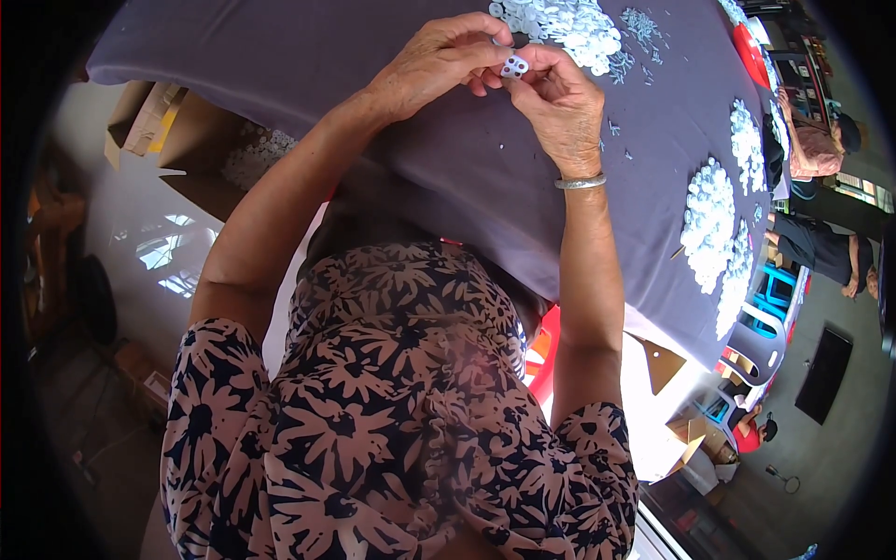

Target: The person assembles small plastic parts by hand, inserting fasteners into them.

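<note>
Both hands are meeting above the bench (280,56), grasping a small white piece (514,66) between their fingertips; its dark holes are showing. The left hand (439,63) is lying nearly sideways, its back facing up, thumb and index finger stretching toward the piece from its left while the other fingers are curling beneath. The right hand (567,101) is pointing up and inward, its thumb and bent index finger pinching the piece from its right. A dark bit (520,40) is showing just beyond the piece; which hand is holding it, I cannot tell. The left forearm is slanting inward; the right is rising nearly upright, a bracelet (581,182) circling its wrist. Beyond the hands, a white heap (569,33) is lying beside scattered slim parts (642,28). More heaps (709,224) are lying to the right hand's right.
</note>
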`<state>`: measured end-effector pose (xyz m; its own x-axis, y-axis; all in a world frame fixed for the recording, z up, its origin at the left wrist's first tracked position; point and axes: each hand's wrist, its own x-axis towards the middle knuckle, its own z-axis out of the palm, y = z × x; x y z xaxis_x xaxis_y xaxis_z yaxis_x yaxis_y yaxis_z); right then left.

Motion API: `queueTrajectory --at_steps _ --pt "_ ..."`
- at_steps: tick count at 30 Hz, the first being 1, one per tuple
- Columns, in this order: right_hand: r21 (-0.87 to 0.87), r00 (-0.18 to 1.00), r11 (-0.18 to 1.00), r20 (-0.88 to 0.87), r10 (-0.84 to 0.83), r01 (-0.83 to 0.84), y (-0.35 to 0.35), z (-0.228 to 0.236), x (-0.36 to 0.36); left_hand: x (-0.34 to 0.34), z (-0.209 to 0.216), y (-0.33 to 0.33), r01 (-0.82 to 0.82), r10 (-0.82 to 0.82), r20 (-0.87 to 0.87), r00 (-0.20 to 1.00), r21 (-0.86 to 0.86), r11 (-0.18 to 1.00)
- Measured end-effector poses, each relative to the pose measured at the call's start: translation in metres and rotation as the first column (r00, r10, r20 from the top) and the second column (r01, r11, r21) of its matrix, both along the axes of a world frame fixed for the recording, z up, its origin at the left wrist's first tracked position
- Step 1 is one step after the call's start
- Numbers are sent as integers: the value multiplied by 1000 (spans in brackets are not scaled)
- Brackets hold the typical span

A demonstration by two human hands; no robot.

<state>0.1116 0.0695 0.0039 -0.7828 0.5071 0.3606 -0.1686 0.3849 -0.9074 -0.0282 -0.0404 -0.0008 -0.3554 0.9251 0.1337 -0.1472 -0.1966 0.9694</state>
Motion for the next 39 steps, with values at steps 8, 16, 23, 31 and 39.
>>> queueTrajectory --at_steps 8,16,23,31,39 --pt "85 1000 996 11 -20 19 1 -3 0 8 6 -4 -59 53 -92 994 -59 997" --pt "382 989 920 73 -130 93 -8 13 3 7 -4 -2 -30 30 5 1000 2 1000" --pt "726 972 687 183 -145 -34 -2 12 5 13 -2 1 -56 68 -96 993 115 992" --pt "721 956 691 229 -182 -41 -6 14 8 19 4 -6 -51 51 -45 998 5 999" --pt "683 947 728 267 -177 -57 -12 18 8 20 12 -9 -80 73 -86 994 -76 994"
